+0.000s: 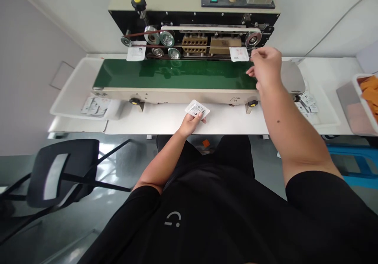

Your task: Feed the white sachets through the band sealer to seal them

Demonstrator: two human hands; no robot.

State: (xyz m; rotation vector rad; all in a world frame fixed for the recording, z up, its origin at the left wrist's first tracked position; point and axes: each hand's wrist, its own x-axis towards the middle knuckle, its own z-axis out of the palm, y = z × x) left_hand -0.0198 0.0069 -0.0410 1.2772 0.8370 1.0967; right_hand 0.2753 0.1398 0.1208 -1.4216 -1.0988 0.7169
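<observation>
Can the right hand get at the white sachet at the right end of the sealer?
Probably yes: the right hand hovers right beside that sachet, and nothing seems to lie between them.

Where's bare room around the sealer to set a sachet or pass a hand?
Free: mid green belt, between left-end sachet and right hand; table strip right of left hand; left tray far half. Crowded: right tray, sachets under the right forearm; left tray's near-corner pile.
</observation>
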